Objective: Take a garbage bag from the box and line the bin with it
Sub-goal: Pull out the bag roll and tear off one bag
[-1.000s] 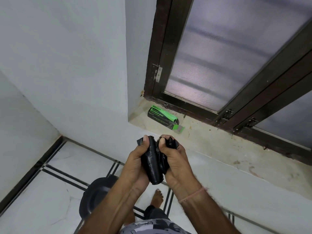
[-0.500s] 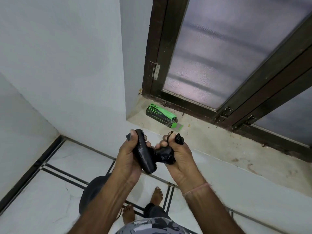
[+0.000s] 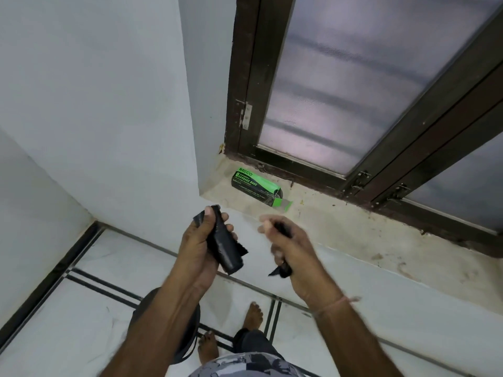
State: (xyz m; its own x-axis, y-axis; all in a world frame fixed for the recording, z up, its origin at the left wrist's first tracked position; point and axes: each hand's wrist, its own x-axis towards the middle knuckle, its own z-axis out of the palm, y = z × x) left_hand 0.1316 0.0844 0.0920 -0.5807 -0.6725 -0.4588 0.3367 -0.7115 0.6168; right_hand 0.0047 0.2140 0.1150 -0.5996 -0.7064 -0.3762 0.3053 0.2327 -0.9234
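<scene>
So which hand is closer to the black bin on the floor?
Left. The left hand is up above the bin, nearly over it; the right hand is farther off to the right.

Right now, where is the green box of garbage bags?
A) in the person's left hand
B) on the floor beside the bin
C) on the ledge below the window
C: the green box lies on the ledge by the window frame; the left hand grips only the black roll, the right hand a black bag.
</scene>
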